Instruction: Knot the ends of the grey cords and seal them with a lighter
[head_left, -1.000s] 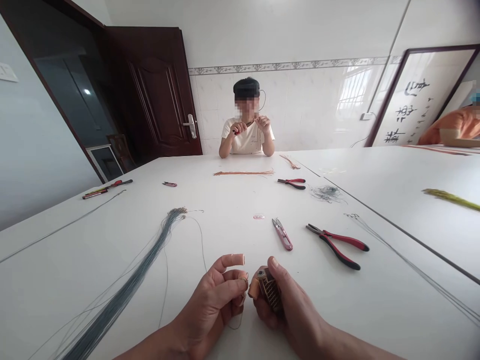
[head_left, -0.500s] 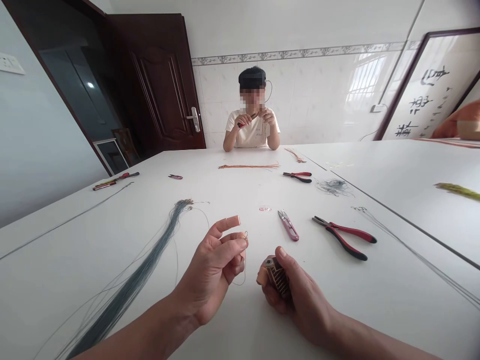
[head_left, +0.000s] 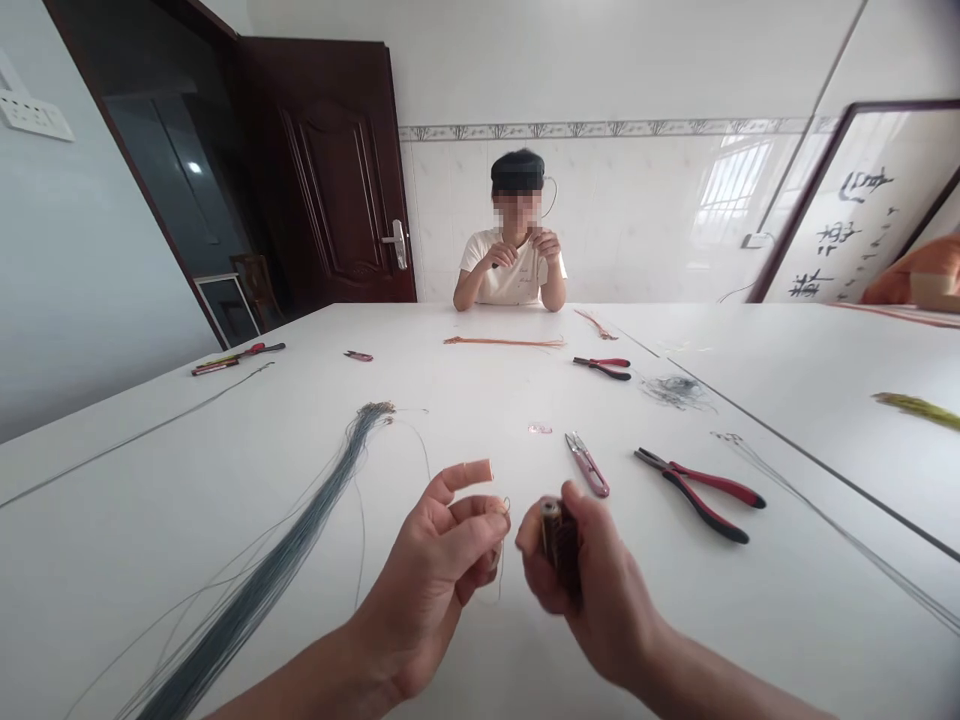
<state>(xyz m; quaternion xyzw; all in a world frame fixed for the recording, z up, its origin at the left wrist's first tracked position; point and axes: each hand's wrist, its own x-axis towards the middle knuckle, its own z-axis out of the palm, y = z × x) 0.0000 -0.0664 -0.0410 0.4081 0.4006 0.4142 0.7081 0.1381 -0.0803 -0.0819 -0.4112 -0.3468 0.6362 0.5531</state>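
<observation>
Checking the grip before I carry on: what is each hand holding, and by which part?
The left hand pinches a thin cord at its looped part. The right hand grips a dark block-like object around its body, with its top showing.

Bare hands (head_left: 442, 560) and forearms (head_left: 315, 662)

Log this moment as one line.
left hand: pinching thin cord | right hand: gripping dark object | hands: apart | table: cord bundle, snips, near pliers | across: person
</observation>
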